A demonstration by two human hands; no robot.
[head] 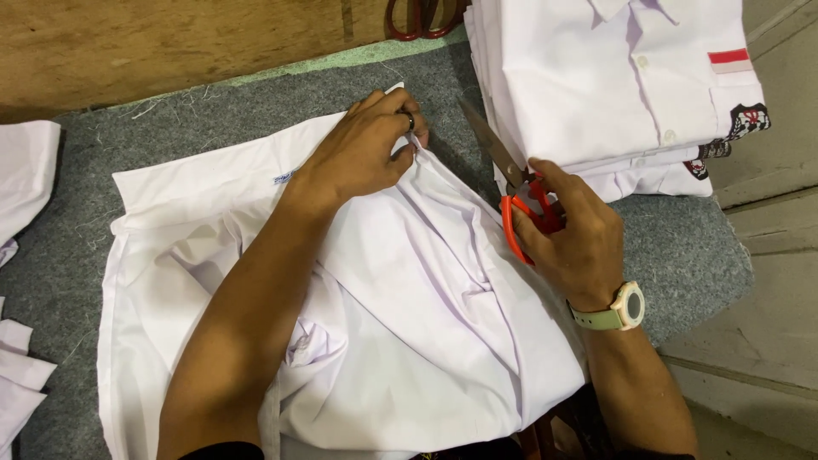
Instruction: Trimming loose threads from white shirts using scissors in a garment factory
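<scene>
The blade tips of the orange-handled scissors (518, 192) point toward the pinched fabric — a careless snip could nick the white shirt (409, 315) spread on the grey felt pad (682, 247), or the fingers holding it. The left hand (362, 149) is closed, pinching the shirt's edge. The right hand (571, 234) is curled around the scissor handles, beside a stack of folded shirts (613, 85).

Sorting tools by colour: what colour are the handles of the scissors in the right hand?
Orange-red, on the scissors held by the right hand; seen in the head view.
</scene>
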